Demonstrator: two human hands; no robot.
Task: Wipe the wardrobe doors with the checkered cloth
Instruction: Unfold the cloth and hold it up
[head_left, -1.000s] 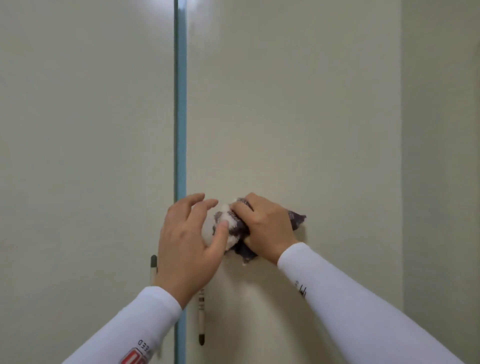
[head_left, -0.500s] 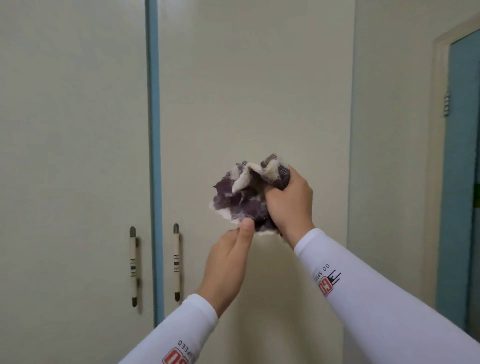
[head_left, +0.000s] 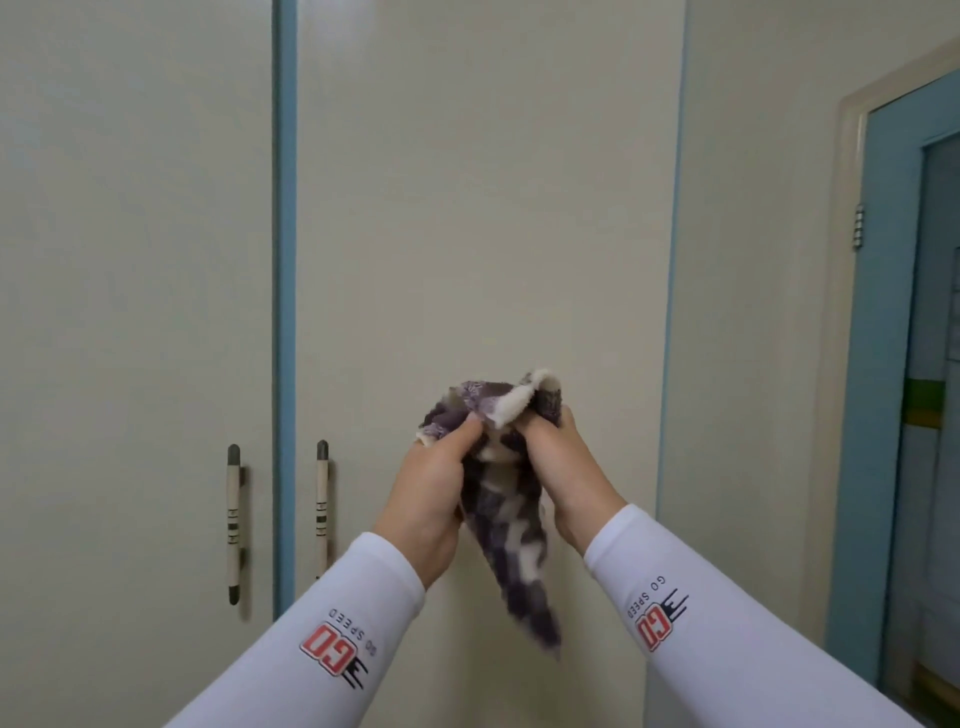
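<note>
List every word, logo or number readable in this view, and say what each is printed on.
"GO" in red block letters, with "GO SPEED" in small dark letters beside it: left sleeve.
"GO" and "GO SPEED", the same print: right sleeve.
Dark bands on the two wardrobe door handles: not lettering that can be read.
No other text is visible.
</note>
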